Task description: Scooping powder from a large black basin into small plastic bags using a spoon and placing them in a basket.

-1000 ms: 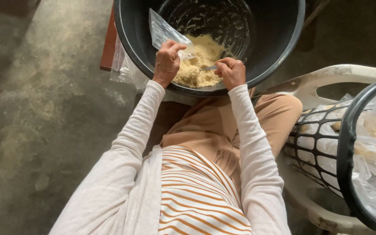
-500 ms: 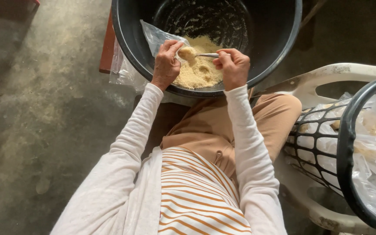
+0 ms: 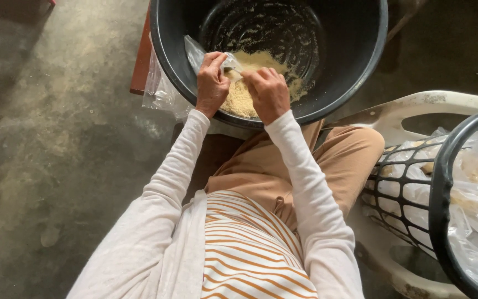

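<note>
Here left fingers point(image 3: 215, 62) pinch the clear bag point(image 3: 195, 52) open.

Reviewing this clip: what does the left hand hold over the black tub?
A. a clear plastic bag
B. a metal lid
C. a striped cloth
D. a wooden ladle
A: the left hand pinches a clear plastic bag open above the yellow crumbly meal in the black tub.

Crumbs point(image 3: 239, 99) lie in the tub point(image 3: 360, 66) — basket point(image 3: 443, 194) to its right.

the black tub point(image 3: 360, 66) and basket point(image 3: 460, 221) are cut off by the edges.
</note>
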